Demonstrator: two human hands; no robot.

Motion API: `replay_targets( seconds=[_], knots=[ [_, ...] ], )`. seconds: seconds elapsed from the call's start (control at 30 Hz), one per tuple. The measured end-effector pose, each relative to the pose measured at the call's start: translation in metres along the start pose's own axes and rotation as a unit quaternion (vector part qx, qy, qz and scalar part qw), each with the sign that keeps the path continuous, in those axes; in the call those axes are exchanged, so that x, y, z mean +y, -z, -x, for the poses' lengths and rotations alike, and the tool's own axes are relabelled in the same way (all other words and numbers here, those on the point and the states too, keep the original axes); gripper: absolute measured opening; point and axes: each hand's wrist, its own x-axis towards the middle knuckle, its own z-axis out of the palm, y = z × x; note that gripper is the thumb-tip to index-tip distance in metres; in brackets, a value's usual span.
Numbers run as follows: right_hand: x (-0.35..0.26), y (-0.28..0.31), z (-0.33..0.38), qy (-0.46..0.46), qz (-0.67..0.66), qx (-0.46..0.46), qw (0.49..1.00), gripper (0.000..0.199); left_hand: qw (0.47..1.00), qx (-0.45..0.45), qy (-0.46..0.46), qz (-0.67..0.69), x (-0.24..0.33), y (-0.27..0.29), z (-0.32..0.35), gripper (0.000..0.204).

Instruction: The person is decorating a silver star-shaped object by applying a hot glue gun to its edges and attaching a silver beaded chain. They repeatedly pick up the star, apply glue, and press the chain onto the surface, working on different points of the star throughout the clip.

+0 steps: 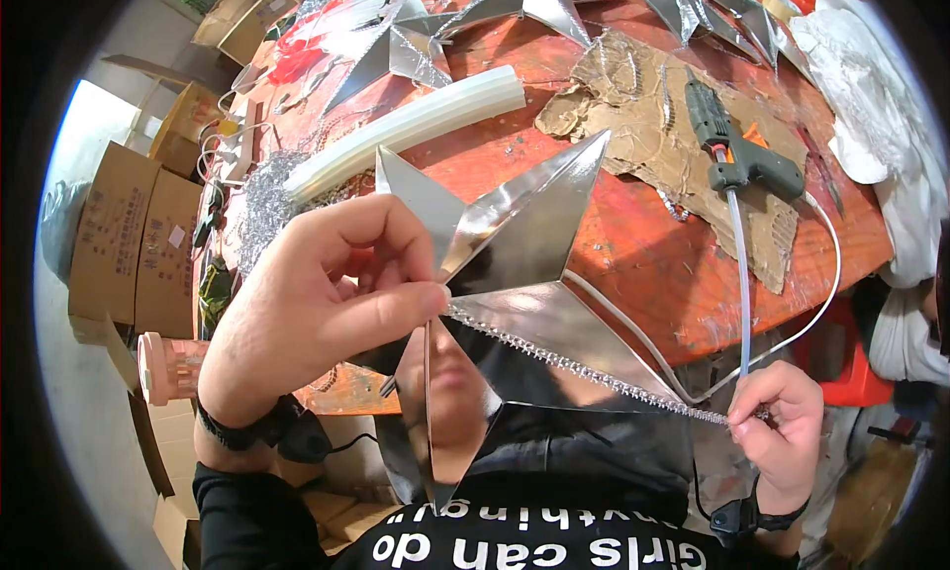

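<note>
A mirrored silver star [520, 248] with folded, raised points leans at the table's near edge, against my body. A thin rhinestone chain [564, 362] stretches across its lower right point, from near the star's centre out past the tip. My left hand [332, 293] pinches the chain's inner end between thumb and forefinger, close to the star's middle. Off to the right, my right hand [782, 427] grips the outer end and holds the strand nearly straight. Whether the chain touches the star along its whole length I cannot tell.
On the red table [633, 224] a glue gun [732, 144], with a long glue stick and white cable, lies on torn cardboard [623, 105]. Behind the star are a bundle of glue sticks [416, 125] and more silver stars [416, 55]. White cloth [856, 75] hangs right; cardboard boxes [119, 224] stand left.
</note>
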Motion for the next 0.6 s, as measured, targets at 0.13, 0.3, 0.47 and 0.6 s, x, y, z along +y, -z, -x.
replay_targets(
  seconds=[0.13, 0.3, 0.47, 0.6],
  knots=[
    [0.002, 0.001, -0.002, -0.009, 0.015, -0.011, 1.000, 0.011, 1.000, -0.002, 0.001, 0.001, -0.003, 0.002, 0.000, 0.014],
    [0.005, -0.004, -0.005, -0.031, 0.015, -0.011, 0.999, 0.011, 1.000, 0.000, 0.006, 0.015, -0.002, 0.001, 0.001, 0.014],
    [0.008, -0.007, -0.006, -0.021, 0.028, 0.001, 0.999, 0.011, 1.000, -0.006, 0.005, 0.013, -0.003, 0.002, 0.001, 0.015],
    [0.012, -0.015, -0.009, 0.014, 0.095, -0.001, 0.995, 0.012, 0.999, -0.019, 0.022, 0.025, -0.005, 0.006, 0.002, 0.016]
  ],
)
